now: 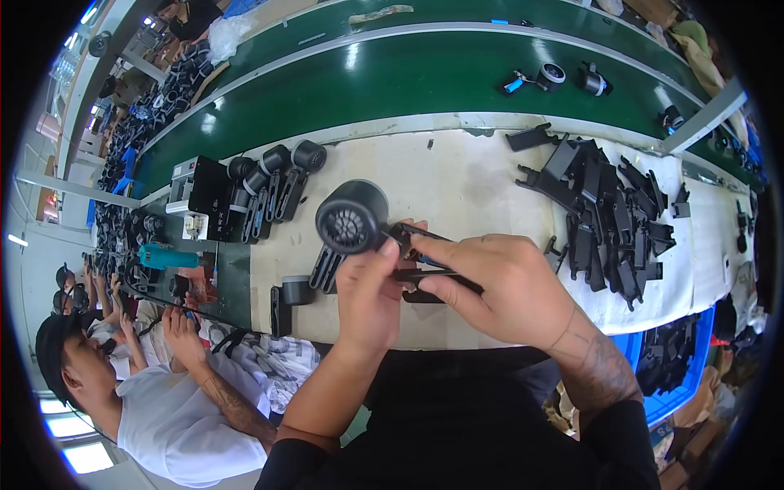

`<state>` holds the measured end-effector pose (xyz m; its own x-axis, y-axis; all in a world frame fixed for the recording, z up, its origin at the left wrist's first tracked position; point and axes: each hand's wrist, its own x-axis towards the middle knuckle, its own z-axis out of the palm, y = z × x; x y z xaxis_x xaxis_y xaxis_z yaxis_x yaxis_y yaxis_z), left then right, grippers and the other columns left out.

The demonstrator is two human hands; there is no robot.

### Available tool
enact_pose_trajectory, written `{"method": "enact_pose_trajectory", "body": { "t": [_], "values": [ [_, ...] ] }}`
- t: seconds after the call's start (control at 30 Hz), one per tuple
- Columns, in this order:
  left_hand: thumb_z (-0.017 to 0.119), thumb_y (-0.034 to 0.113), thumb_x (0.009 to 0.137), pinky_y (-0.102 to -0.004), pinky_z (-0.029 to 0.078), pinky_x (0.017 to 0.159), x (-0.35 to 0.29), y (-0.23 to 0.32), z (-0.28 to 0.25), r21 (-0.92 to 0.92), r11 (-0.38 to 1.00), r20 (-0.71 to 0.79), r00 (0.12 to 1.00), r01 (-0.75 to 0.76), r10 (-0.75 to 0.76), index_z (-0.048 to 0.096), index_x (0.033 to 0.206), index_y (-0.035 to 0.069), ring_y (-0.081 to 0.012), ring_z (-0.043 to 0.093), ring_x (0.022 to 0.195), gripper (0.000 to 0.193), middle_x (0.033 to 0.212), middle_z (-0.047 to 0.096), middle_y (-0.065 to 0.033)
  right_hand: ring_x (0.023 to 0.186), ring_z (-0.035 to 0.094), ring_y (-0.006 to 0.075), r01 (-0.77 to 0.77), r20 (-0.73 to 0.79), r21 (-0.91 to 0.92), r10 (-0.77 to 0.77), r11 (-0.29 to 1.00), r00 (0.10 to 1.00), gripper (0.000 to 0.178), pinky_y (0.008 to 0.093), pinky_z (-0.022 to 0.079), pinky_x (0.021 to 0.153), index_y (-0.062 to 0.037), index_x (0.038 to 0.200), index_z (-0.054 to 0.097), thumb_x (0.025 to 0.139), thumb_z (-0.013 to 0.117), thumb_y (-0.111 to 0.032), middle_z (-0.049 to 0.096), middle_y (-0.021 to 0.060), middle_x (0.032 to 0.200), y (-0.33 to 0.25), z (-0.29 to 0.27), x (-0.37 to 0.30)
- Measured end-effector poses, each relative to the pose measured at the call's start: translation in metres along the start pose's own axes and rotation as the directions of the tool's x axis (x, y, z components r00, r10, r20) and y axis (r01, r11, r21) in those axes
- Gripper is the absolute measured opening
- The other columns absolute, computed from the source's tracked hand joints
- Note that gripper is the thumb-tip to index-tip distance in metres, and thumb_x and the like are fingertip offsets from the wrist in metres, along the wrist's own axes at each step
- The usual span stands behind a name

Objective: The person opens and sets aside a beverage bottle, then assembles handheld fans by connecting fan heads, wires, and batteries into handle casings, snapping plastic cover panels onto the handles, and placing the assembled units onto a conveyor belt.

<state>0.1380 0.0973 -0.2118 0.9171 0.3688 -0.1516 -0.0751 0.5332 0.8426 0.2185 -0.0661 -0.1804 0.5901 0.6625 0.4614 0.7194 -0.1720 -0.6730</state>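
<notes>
In front of me I hold up a black handheld fan (pixel 351 214), its round head tilted with the grille toward me. My left hand (pixel 371 298) is closed around its neck, the thumb just below the head. My right hand (pixel 510 286) pinches a long black plastic handle shell (pixel 412 276) between thumb and forefinger, right against the fan's handle. Fingers partly hide where shell and handle meet, so I cannot tell whether they are joined. A bit of blue shows between them. Beneath my left hand another fan (pixel 298 290) lies on the table.
Several fans (pixel 278 159) lie at the back left beside a black and white machine (pixel 189 196). A heap of black shells (pixel 584 184) covers the right side, above a blue crate (pixel 702 351). A green conveyor belt (pixel 392 77) runs behind. A co-worker (pixel 175 416) sits at left near a teal tool (pixel 167 257).
</notes>
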Motion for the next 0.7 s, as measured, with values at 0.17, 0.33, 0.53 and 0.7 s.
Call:
{"method": "enact_pose_trajectory", "body": {
  "t": [0.17,0.33,0.53,0.7],
  "values": [
    [0.052,0.028,0.102,-0.0300,0.052,0.089,0.008,-0.015,-0.017,-0.088,0.991,-0.005,0.995,0.101,-0.102,0.059,0.132,0.000,-0.0153,0.066,0.105,0.042,0.132,0.066,-0.0141,0.068,0.067,0.0129,-0.300,-0.080,0.338,0.345,0.892,0.935,0.018,0.0263,0.053,0.064,0.0011,0.108,0.068,0.094,0.074,-0.009,0.073,0.0099,0.081,0.017,0.013,-0.024],
    [0.051,0.026,0.103,-0.0274,0.049,0.079,0.005,-0.013,0.004,-0.155,0.982,-0.031,0.993,0.104,-0.110,0.060,0.132,-0.003,-0.0122,0.061,0.088,0.042,0.129,0.067,-0.0120,0.078,0.059,0.0061,-0.343,-0.252,0.592,0.572,0.729,0.780,0.013,0.0287,0.040,0.091,-0.0037,0.094,0.067,0.100,0.069,-0.015,0.073,0.0016,0.083,0.020,0.037,-0.026],
    [0.057,0.023,0.105,-0.0254,0.047,0.081,-0.005,-0.015,0.011,-0.133,0.990,0.072,0.997,0.039,-0.030,0.058,0.136,-0.001,-0.0113,0.061,0.092,0.039,0.132,0.065,-0.0103,0.082,0.056,0.0154,-0.282,-0.410,0.341,0.411,0.897,0.814,0.009,0.0325,0.034,0.093,-0.0089,0.090,0.069,0.095,0.074,-0.015,0.071,0.0000,0.083,0.027,0.048,-0.021],
    [0.066,0.014,0.101,-0.0234,0.046,0.080,-0.007,-0.014,0.014,0.041,0.998,-0.007,0.999,-0.037,0.038,0.056,0.137,0.000,-0.0081,0.059,0.095,0.040,0.134,0.065,-0.0103,0.084,0.055,0.0173,-0.253,-0.435,0.136,0.287,0.958,0.854,0.012,0.0340,0.037,0.091,-0.0079,0.093,0.068,0.090,0.078,-0.015,0.067,0.0009,0.084,0.025,0.050,-0.023]
  ]
}}
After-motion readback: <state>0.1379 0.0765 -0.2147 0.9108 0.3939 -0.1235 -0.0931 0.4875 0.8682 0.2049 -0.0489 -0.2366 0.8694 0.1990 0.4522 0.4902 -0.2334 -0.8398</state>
